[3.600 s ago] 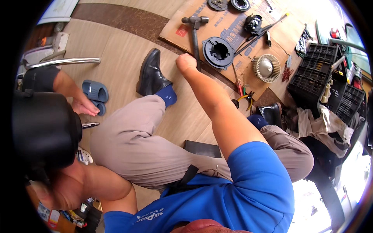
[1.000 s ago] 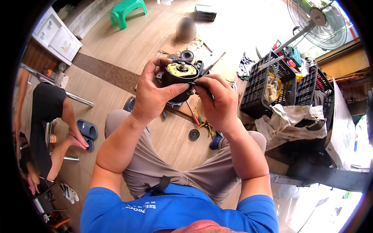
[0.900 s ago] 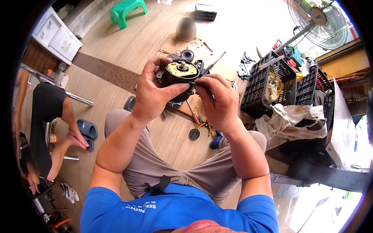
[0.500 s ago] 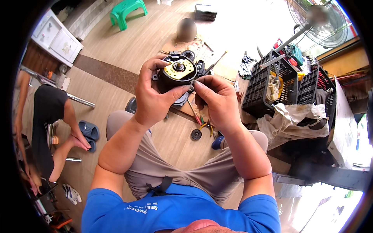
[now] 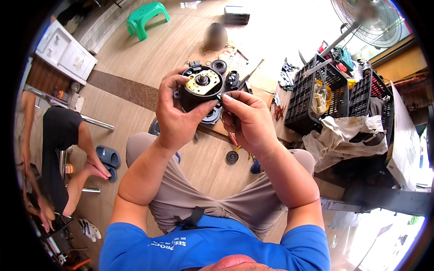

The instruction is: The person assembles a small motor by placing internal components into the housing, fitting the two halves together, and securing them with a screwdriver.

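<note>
A black round motor housing with a brass-coloured plate and a central shaft is raised over the wooden board. My left hand is wrapped round its left side, with the thumb along the near edge. At the housing's right rim, by a small lug, my right hand is closed in a pinch. Whatever lies between those fingertips is too small and hidden to name. Behind the housing, a black ring-shaped part rests on the board, and a round metal part shows below it.
Tools and dark parts lie on the wooden board. A black disc is on the floor between my legs. Black crates with cables and a cloth stand at right. Another person sits at left, near a green stool.
The motor housing has shifted slightly left and turned a little in my left hand. My right fingertips have stayed at its right rim, moving a little up and left.
</note>
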Demonstrator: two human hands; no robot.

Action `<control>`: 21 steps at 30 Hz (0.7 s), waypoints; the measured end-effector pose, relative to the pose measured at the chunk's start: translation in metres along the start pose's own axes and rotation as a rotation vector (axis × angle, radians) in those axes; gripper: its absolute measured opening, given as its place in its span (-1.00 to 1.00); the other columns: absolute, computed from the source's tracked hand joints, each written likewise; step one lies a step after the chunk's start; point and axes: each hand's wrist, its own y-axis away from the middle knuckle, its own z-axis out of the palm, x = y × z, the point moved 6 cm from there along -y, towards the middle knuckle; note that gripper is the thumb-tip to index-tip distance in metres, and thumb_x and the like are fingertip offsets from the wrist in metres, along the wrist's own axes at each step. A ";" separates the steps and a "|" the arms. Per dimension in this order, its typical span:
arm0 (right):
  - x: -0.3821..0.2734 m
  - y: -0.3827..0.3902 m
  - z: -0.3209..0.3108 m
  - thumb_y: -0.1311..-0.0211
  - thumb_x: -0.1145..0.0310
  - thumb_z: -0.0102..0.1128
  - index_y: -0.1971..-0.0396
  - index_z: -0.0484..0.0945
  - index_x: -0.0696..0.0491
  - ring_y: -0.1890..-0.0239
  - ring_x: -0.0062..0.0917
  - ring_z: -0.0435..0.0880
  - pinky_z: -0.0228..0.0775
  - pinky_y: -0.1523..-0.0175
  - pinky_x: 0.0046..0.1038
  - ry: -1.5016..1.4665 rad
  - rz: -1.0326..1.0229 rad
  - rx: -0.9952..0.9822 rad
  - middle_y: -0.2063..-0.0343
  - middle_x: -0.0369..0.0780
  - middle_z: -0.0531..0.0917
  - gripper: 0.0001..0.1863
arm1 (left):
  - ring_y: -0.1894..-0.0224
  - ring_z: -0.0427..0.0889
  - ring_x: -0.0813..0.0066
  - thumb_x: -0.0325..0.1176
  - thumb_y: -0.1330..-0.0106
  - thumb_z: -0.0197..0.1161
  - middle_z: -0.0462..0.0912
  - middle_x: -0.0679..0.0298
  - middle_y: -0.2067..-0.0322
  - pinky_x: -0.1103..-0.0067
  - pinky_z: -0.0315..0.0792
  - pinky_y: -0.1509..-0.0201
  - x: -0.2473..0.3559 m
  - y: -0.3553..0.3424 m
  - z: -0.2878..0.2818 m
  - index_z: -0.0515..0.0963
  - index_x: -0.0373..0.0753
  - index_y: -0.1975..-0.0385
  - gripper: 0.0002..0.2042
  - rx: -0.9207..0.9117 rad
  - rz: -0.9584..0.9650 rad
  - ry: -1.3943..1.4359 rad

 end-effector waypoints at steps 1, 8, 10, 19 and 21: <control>-0.001 0.001 0.000 -0.33 0.39 0.27 0.28 0.61 0.15 0.67 -0.74 0.43 0.22 0.59 -0.67 -0.001 -0.001 0.000 0.59 -0.37 0.55 -0.87 | -0.23 0.46 0.31 -0.62 -0.04 0.51 0.32 0.05 -0.21 0.43 0.49 -0.26 0.001 0.000 0.000 0.26 -0.31 -0.08 -0.36 -0.001 0.001 -0.001; -0.003 0.003 0.002 -0.34 0.38 0.25 0.26 0.60 0.15 0.65 -0.74 0.44 0.23 0.58 -0.66 0.005 0.032 -0.010 0.59 -0.37 0.54 -0.86 | -0.22 0.47 0.29 -0.70 -0.07 0.45 0.31 0.05 -0.21 0.43 0.47 -0.30 0.000 -0.002 0.001 0.26 -0.32 -0.08 -0.39 -0.011 -0.079 0.009; -0.003 0.002 0.002 -0.34 0.38 0.25 0.27 0.60 0.15 0.64 -0.73 0.44 0.23 0.58 -0.66 0.000 0.030 -0.013 0.58 -0.37 0.55 -0.86 | -0.22 0.47 0.29 -0.71 -0.07 0.44 0.32 0.05 -0.20 0.43 0.47 -0.30 0.001 -0.002 0.002 0.26 -0.32 -0.08 -0.39 -0.008 -0.087 0.027; 0.002 -0.001 0.000 -0.34 0.39 0.24 0.25 0.59 0.13 0.63 -0.72 0.43 0.22 0.56 -0.64 -0.031 0.074 -0.022 0.59 -0.37 0.54 -0.88 | -0.20 0.47 0.31 -0.70 -0.07 0.45 0.34 0.06 -0.18 0.44 0.46 -0.30 0.000 -0.003 0.001 0.27 -0.32 -0.08 -0.40 -0.015 -0.184 0.065; 0.002 -0.001 -0.001 -0.35 0.39 0.24 0.25 0.59 0.13 0.63 -0.71 0.43 0.22 0.55 -0.63 -0.039 0.066 -0.009 0.58 -0.37 0.54 -0.88 | -0.21 0.47 0.31 -0.70 -0.06 0.45 0.34 0.06 -0.18 0.45 0.46 -0.30 -0.001 -0.003 0.000 0.27 -0.32 -0.08 -0.40 -0.016 -0.182 0.061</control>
